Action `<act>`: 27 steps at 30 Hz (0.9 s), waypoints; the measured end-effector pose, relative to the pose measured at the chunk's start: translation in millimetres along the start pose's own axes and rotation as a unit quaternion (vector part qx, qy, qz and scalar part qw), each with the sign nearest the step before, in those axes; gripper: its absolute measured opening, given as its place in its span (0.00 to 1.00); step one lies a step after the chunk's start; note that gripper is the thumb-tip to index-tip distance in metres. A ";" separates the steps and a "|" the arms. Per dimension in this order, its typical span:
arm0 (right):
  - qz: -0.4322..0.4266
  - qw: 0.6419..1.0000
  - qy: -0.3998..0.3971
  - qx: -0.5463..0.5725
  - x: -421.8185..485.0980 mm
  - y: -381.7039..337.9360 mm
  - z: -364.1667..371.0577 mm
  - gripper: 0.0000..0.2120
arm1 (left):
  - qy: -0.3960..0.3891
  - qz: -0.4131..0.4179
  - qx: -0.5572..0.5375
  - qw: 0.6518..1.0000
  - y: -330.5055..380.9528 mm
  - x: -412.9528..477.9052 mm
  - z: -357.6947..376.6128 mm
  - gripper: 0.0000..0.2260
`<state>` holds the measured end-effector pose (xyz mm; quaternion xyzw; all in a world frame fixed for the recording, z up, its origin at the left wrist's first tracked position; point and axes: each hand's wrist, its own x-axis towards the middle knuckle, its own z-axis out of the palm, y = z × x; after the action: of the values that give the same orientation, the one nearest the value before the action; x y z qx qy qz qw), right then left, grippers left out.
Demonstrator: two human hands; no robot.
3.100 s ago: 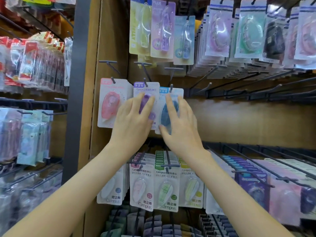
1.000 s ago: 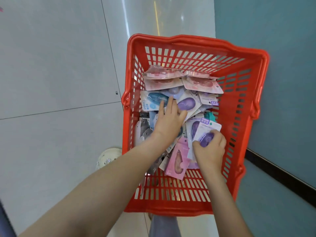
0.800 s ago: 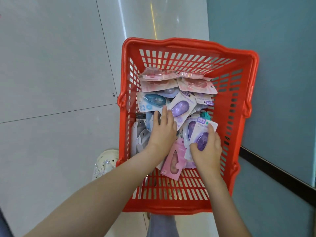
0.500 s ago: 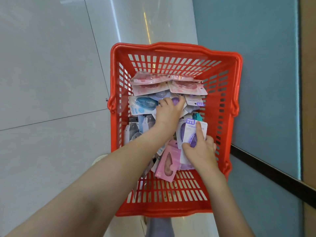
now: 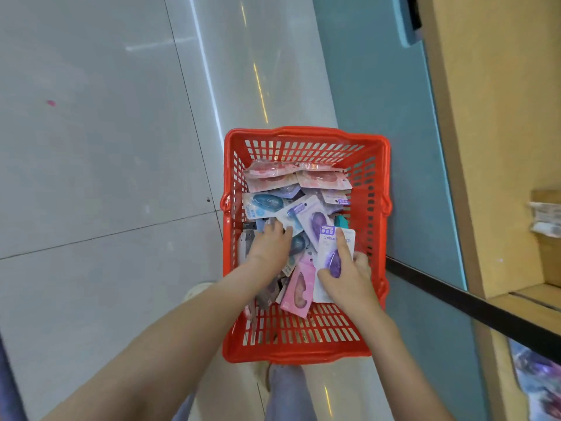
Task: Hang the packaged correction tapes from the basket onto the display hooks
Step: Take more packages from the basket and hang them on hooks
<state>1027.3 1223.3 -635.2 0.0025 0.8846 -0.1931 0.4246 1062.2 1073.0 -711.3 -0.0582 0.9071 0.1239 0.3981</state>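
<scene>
Dozens of packaged correction tapes lie jumbled in the red basket, which stands on the pale tiled floor. The right grip holds a purple pack just above the pile, with the thumb on the card's lower left and the forefinger laid straight up its face. The left grip is curled down into the heap beside a blue pack. Whether it has closed on anything I cannot tell, since its fingertips sink among the cards.

These packs look light, each a stiff card with a glossy plastic bubble over the tape. They probably slide over one another easily, and a bent card would hang badly. Pinching the flat lower card should be best, leaving the top edge with its hanging hole free.

None of the display hooks are in view. A pink pack leans between the forearms, the lower layers are covered, most of the print is too small to read, and the right edge is blurred
</scene>
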 end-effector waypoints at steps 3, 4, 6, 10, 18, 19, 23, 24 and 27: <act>0.008 0.999 0.023 -0.023 25.0 24.8 31.5 0.40 | 0.031 -0.035 -0.053 0.998 14.4 22.1 17.7 0.27; 0.005 0.999 0.038 -0.025 32.7 33.4 40.2 0.40 | 0.053 -0.052 -0.076 0.994 22.2 30.9 22.4 0.26; 0.006 0.998 0.060 -0.025 45.3 49.9 53.6 0.40 | 0.100 -0.062 -0.116 0.986 37.1 49.3 29.9 0.25; -0.038 0.990 0.137 0.012 65.3 67.6 62.0 0.39 | 0.216 -0.074 -0.192 0.954 49.4 83.5 35.8 0.21; -0.092 0.993 0.068 0.022 145.3 48.9 77.8 0.35 | 0.194 -0.076 -0.376 0.903 13.3 80.1 42.3 0.36; -0.086 0.993 0.080 0.020 148.7 46.2 79.0 0.37 | 0.190 -0.068 -0.405 0.892 13.8 78.3 41.0 0.36; -0.057 0.992 0.113 -0.025 140.6 34.3 73.6 0.38 | 0.182 -0.090 -0.535 0.820 12.4 64.9 29.5 0.36; -0.052 0.990 0.123 -0.040 134.2 31.7 72.4 0.38 | 0.184 -0.097 -0.553 0.807 10.6 62.1 27.7 0.35; -0.044 0.987 0.143 -0.054 110.2 24.3 69.5 0.38 | 0.159 -0.104 -0.617 0.763 5.7 49.5 18.6 0.30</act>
<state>1013.1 1204.4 -765.6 -0.0319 0.9445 -0.1612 0.2845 1040.7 1083.1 -758.9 -0.4039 0.6733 0.6040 0.1366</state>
